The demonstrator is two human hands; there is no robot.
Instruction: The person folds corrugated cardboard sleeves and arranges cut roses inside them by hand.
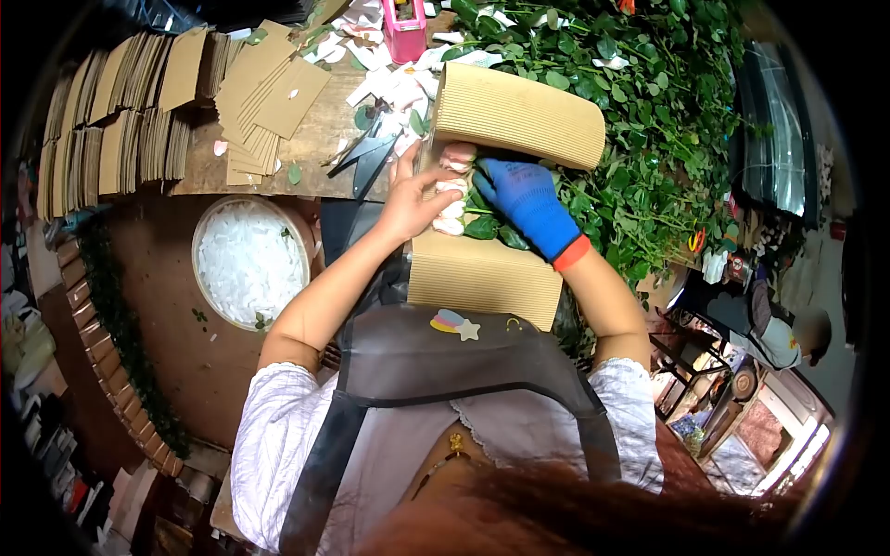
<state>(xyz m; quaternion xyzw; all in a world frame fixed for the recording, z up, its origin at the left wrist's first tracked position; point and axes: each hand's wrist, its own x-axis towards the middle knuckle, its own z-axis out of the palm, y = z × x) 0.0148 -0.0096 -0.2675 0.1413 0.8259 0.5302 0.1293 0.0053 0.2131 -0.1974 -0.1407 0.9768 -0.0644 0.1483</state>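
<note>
Several pale pink and white rose heads (452, 190) lie stacked in a row across a corrugated cardboard sheet (487, 278). The sheet's far part, a curved flap (519, 111), rises beyond the flowers. My bare left hand (413, 199) rests along the left side of the blooms, fingers extended and apart, some touching petals. On the other side is my right hand (521, 199) in a blue knitted glove with an orange cuff. Its fingers are curled at the stems and leaves just behind the rose heads; the fingertips are partly hidden by foliage.
Leafy rose stems (640, 139) cover the table's right side. Dark scissors or shears (362, 157) lie left of my hands, near cardboard pieces (269, 102). A pink container (404, 32) stands at the back. A tub of white pieces (250, 264) sits lower left. Another person (779, 334) is at right.
</note>
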